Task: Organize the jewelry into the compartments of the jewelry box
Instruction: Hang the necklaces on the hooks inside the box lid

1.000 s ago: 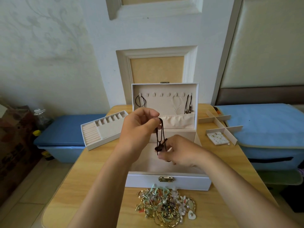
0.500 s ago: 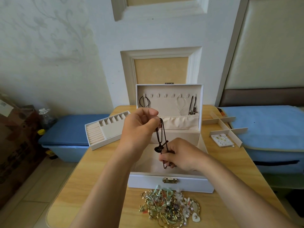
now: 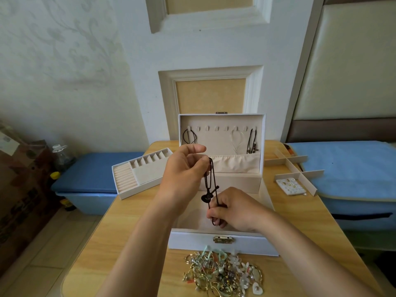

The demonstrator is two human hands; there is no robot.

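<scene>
Above the open jewelry box (image 3: pixel 192 243) on the desk (image 3: pixel 132 221), both hands hold a dark cord necklace (image 3: pixel 207 198) taut. The left hand (image 3: pixel 184 170) pinches its top, and the right hand (image 3: pixel 235 209) grips the lower end. A tangled jewelry pile (image 3: pixel 222 273) lies just in front of the box.

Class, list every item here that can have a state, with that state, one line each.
Jewelry box: lid open, upright.
Box latch: unfastened.
Black cord necklace: held over the box by both hands.
Left hand: pinches the cord's top.
Right hand: grips its lower end.
Ring tray: out of box, on table.
Divider grid: out of box, on table.
Jewelry pile: tangled, unsorted.
Lid hooks: some hold necklaces.
</scene>
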